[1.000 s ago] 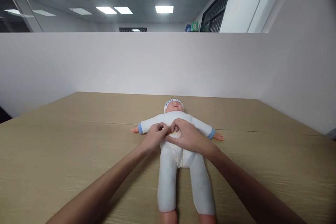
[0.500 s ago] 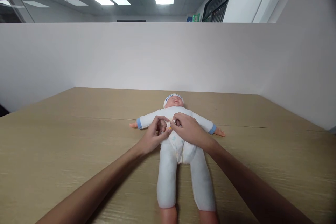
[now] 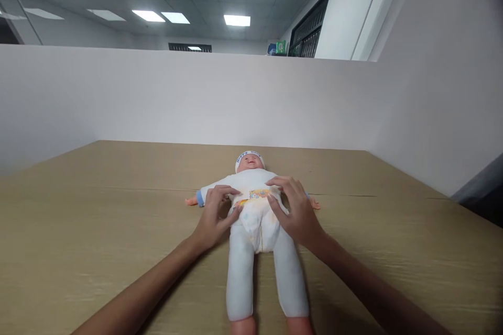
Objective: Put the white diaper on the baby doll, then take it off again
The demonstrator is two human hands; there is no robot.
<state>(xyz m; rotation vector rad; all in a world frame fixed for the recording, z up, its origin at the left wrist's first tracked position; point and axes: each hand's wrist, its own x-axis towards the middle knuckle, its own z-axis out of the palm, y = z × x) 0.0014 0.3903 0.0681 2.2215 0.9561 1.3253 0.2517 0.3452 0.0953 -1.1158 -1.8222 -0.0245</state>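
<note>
Behind the doll [image 3: 252, 177], a white partition [image 3: 236, 99] is lit by ceiling panels [image 3: 237, 20], while a wood-toned table [image 3: 118, 220] is spread broadly on both sides of it. Flat on its back the doll is laid, head towards the partition, and around its hips a diaper [image 3: 257, 220] is worn, a colored waist strip [image 3: 259, 194] shown across its belly. And now both flanks are covered! At one, the left hand [image 3: 212, 217] is held with thumb and fingers well parted; at the other, the right hand [image 3: 297, 214] is curved likewise. Nothing is seen gripped; whether the diaper is touched cannot be told. Trouble? The waist could be dragged crooked by an uneven tug, the strip could be lifted by a snagging fingertip, and the doll, apparently unanchored, could be slid by a hard pull.
</note>
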